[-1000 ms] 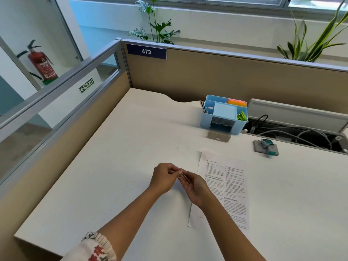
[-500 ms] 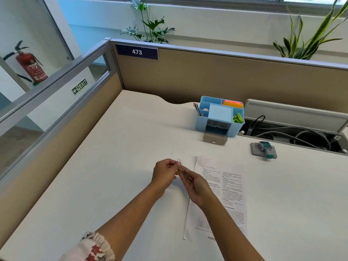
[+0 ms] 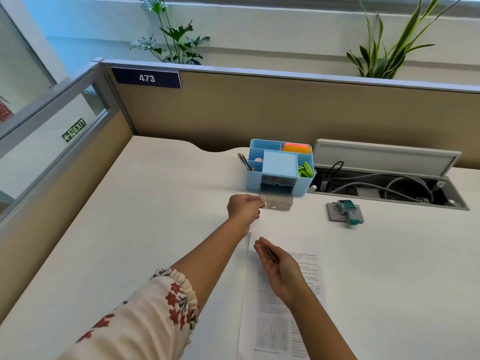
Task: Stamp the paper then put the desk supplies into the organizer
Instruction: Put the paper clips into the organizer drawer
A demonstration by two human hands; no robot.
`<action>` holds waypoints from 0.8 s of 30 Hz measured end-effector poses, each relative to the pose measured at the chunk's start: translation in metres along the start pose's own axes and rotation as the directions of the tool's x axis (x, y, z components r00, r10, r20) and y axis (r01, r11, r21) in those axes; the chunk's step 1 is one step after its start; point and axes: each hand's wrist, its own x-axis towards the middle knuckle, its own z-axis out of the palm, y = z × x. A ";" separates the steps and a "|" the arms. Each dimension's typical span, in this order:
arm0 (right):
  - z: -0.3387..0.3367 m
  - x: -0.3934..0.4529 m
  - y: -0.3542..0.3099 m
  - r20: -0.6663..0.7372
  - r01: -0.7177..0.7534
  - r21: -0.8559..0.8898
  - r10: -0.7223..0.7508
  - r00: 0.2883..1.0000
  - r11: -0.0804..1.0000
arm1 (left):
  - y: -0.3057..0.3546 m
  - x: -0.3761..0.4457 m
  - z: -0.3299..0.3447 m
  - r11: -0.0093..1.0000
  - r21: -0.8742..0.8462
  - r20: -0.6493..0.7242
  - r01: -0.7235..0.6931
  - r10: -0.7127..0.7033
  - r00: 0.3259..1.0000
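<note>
While the blue plastic organizer (image 3: 279,168) holds pencils (image 3: 244,161) and its drawer (image 3: 276,197) hangs open, the left hand (image 3: 242,209) pinches a thin metal paper clip (image 3: 263,201) beside it, and the right hand (image 3: 279,267) cups more clips (image 3: 266,250) in half-open fingers.

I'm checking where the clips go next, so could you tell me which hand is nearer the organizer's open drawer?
The left hand, pinching a paper clip beside the drawer; the right hand hangs back over the paper.
</note>
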 end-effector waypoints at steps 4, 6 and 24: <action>-0.006 0.007 -0.014 -0.009 0.022 0.011 -0.022 1.000 1.000 | 0.015 0.023 0.021 0.997 0.073 -0.053 0.000 0.004 0.999; -0.008 0.011 -0.018 -0.008 0.028 0.025 -0.028 1.000 0.999 | 0.017 0.032 0.029 0.997 0.078 -0.074 0.030 -0.024 0.997; -0.007 0.024 -0.030 0.033 0.103 0.057 -0.105 0.994 0.993 | -0.043 0.029 0.001 0.930 0.315 -0.105 -0.192 0.235 0.966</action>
